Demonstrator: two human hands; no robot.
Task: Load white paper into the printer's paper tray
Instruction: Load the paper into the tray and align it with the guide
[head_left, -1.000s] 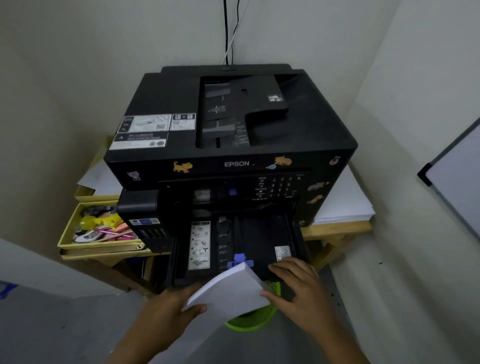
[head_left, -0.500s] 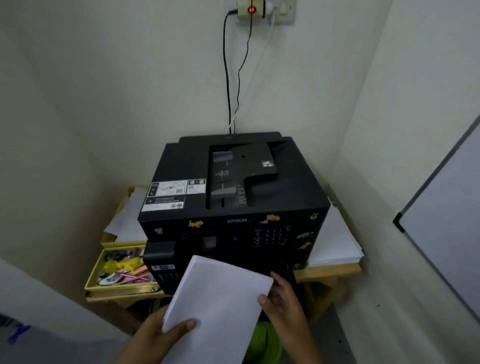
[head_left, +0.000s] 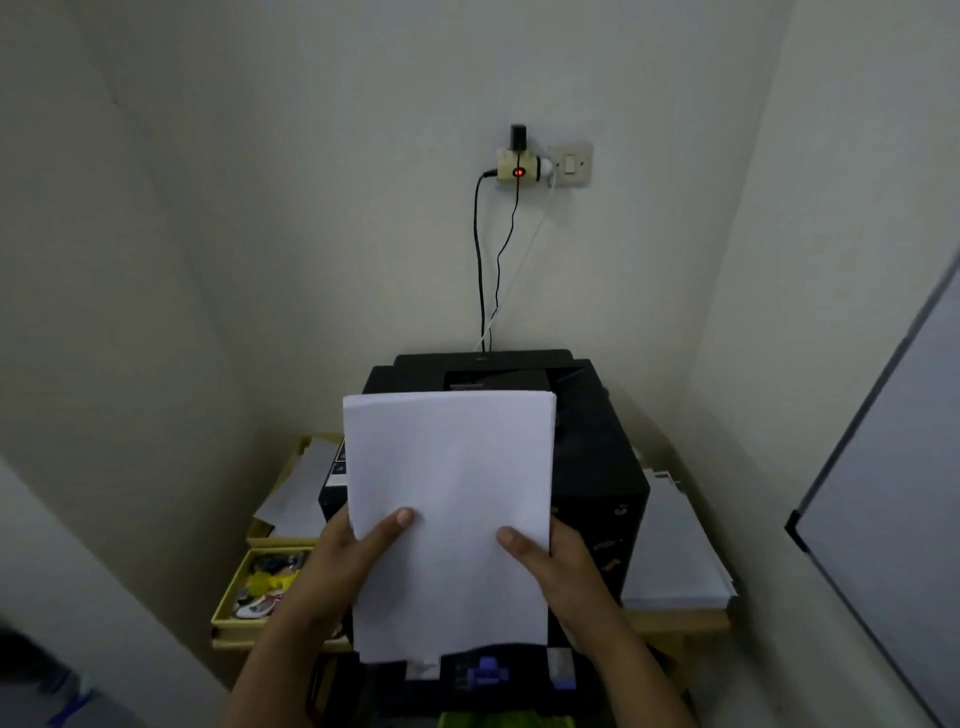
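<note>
Paper tray (head_left: 488, 675): nearest the camera, pulled out of the printer's base, dark, with a blue guide tab showing just under the paper's lower edge.
Left hand (head_left: 343, 561): clamped on the left edge of the paper stack, thumb on the front face.
Right hand (head_left: 563, 564): clamped on the right edge of the same stack, thumb on the front face.
White paper stack (head_left: 449, 514): held upright between both hands, above the tray, covering most of the printer's front.
Printer (head_left: 597, 467): black, sitting on a wooden worktop (head_left: 675, 621).
Spare paper pile (head_left: 675, 551): lying on the worktop just right of the printer.
Yellow trays (head_left: 244, 597): left of the printer, holding small items.
Wall socket (head_left: 519, 165): farthest back, red light on, cables dropping behind the printer.
</note>
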